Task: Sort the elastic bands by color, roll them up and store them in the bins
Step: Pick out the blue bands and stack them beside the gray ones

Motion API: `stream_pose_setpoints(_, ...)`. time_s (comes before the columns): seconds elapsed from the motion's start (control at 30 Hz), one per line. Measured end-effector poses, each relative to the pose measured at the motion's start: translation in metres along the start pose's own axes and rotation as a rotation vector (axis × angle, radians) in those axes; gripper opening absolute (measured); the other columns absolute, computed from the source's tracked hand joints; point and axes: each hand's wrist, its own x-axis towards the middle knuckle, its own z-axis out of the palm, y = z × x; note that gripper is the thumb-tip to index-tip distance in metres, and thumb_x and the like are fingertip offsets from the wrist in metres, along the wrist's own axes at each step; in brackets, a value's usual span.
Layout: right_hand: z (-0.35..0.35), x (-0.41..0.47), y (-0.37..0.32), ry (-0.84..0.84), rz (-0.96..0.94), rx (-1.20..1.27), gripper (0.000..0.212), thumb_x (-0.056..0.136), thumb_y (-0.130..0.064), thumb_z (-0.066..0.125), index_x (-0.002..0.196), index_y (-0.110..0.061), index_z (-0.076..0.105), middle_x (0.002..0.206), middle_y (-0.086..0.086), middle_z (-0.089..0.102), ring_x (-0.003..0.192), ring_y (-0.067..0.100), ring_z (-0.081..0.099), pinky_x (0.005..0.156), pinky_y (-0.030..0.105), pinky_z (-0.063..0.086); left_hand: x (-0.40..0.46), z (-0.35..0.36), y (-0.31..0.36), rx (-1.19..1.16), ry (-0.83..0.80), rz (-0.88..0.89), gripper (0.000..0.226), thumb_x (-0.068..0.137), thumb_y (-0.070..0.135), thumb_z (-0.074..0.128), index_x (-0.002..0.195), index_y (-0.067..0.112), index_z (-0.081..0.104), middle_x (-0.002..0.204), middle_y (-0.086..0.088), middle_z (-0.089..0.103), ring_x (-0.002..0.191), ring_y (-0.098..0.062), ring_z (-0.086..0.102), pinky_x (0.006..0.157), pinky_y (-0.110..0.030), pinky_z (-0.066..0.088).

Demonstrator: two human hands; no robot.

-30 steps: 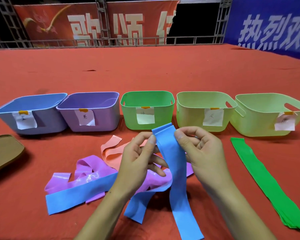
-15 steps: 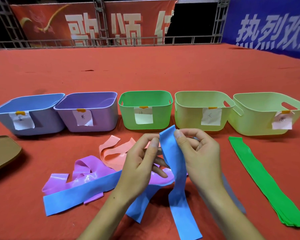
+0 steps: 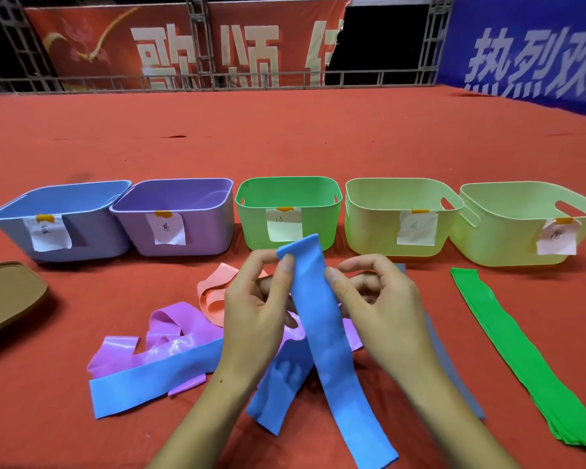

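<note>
just one head-worn cam here, angled forward and down, up close over both hands with the row of bins and banners further back

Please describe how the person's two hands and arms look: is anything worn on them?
The left hand and the right hand are bare: no gloves, rings, watch or bracelets are visible. Both forearms are uncovered down to the picture's edge, with no sleeve in view. The fingernails look short and unpainted.

Both hands are raised side by side. The left hand and right hand pinch with thumbs forward.
</note>
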Motion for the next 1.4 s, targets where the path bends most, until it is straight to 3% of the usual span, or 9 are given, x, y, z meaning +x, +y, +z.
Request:
stream_pose_setpoints(0.2, 0.011, -0.001, 0.005, -0.238, 0.012, -0.008, 0.034, 0.095, -0.059, 0.069, 0.112, -0.03, 0.071, 0.105, -0.009, 0.074, 0.095, 0.008, 0.07, 0.085, 0.031, 0.056, 0.024, -0.011, 0.02, -0.027, -0.007, 0.072, 0.013, 0.108, 0.016, 0.057, 0.104, 0.006, 0.063, 0.057, -0.019, 0.055, 0.045, -0.026, 0.052, 0.04, -0.05, 0.044)
stream_pose_setpoints(0.3, 0.016, -0.006, -0.003, -0.468, 0.098, 0.188, 0.037, 0.098, -0.038, 0.074, 0.127, -0.017, 0.066, 0.123, -0.005, 0.076, 0.118, 0.011, 0.07, 0.101, 0.036, 0.057, 0.043, -0.013, 0.038, -0.004, 0.0, 0.123, 0.012, 0.109, 0.014, 0.058, 0.102, 0.005, 0.061, 0.058, -0.026, 0.053, 0.041, -0.027, 0.051, 0.037, -0.046, 0.043)
stream_pose_setpoints(0.43, 0.023, -0.02, -0.004, -0.605, 0.188, 0.289, 0.041, 0.091, -0.021, 0.083, 0.125, -0.011, 0.062, 0.114, 0.011, 0.079, 0.106, 0.034, 0.076, 0.098, 0.059, 0.058, 0.063, -0.02, 0.046, -0.035, 0.105, 0.115, 0.025, 0.109, 0.019, 0.062, 0.103, -0.005, 0.058, 0.054, -0.03, 0.047, 0.039, -0.024, 0.046, 0.037, -0.032, 0.043)
stream_pose_setpoints(0.6, 0.024, -0.028, -0.005, -0.767, 0.221, 0.41, 0.022, 0.103, -0.012, 0.068, 0.121, -0.002, 0.058, 0.106, 0.025, 0.077, 0.09, 0.037, 0.075, 0.084, 0.05, 0.063, 0.069, -0.031, 0.033, -0.039, 0.198, 0.074, 0.016, 0.109, 0.018, 0.061, 0.097, 0.007, 0.062, 0.05, 0.011, 0.056, 0.041, -0.004, 0.048, 0.042, -0.02, 0.043)
stream_pose_setpoints(0.77, 0.021, -0.03, 0.0, -0.968, 0.309, 0.327, 0.022, 0.109, -0.021, 0.06, 0.13, -0.014, 0.058, 0.113, 0.008, 0.077, 0.1, 0.027, 0.075, 0.089, 0.04, 0.06, 0.075, -0.045, 0.022, 0.025, 0.161, 0.024, 0.016, 0.107, 0.022, 0.064, 0.096, 0.011, 0.068, 0.06, 0.009, 0.061, 0.053, -0.007, 0.053, 0.047, -0.022, 0.044)
stream_pose_setpoints(0.9, 0.011, -0.023, 0.012, -0.743, -0.06, -0.765, 0.033, 0.1, -0.062, 0.054, 0.119, -0.035, 0.059, 0.105, -0.018, 0.073, 0.102, 0.006, 0.066, 0.088, 0.038, 0.055, 0.074, -0.06, 0.001, 0.133, -0.023, -0.101, 0.018, 0.108, 0.022, 0.064, 0.098, 0.009, 0.071, 0.079, -0.01, 0.069, 0.069, -0.02, 0.064, 0.052, -0.032, 0.057)
stream_pose_setpoints(0.93, 0.006, -0.018, 0.014, -0.652, -0.074, -0.836, 0.032, 0.099, -0.062, 0.054, 0.116, -0.036, 0.06, 0.103, -0.021, 0.073, 0.1, 0.003, 0.065, 0.088, 0.038, 0.054, 0.073, -0.064, -0.003, 0.143, -0.04, -0.127, 0.018, 0.108, 0.022, 0.064, 0.098, 0.008, 0.071, 0.081, -0.013, 0.069, 0.072, -0.021, 0.065, 0.052, -0.031, 0.057)
stream_pose_setpoints(1.13, 0.0, -0.003, 0.027, -0.49, 0.074, -0.301, 0.009, 0.101, -0.035, 0.067, 0.096, -0.029, 0.071, 0.087, -0.014, 0.078, 0.083, 0.004, 0.073, 0.08, 0.033, 0.058, 0.068, -0.087, 0.005, 0.103, -0.026, -0.168, 0.018, 0.106, 0.019, 0.065, 0.101, 0.004, 0.074, 0.074, -0.007, 0.069, 0.064, -0.016, 0.061, 0.051, -0.027, 0.057)
stream_pose_setpoints(1.4, 0.035, 0.001, 0.05, -0.487, -0.055, -0.317, 0.008, 0.096, -0.027, 0.074, 0.102, -0.032, 0.071, 0.102, -0.021, 0.072, 0.099, 0.005, 0.069, 0.089, 0.03, 0.056, 0.068, -0.121, 0.02, 0.04, 0.021, -0.159, 0.018, 0.104, 0.021, 0.068, 0.094, 0.009, 0.074, 0.076, -0.008, 0.068, 0.066, -0.023, 0.062, 0.05, -0.028, 0.054)
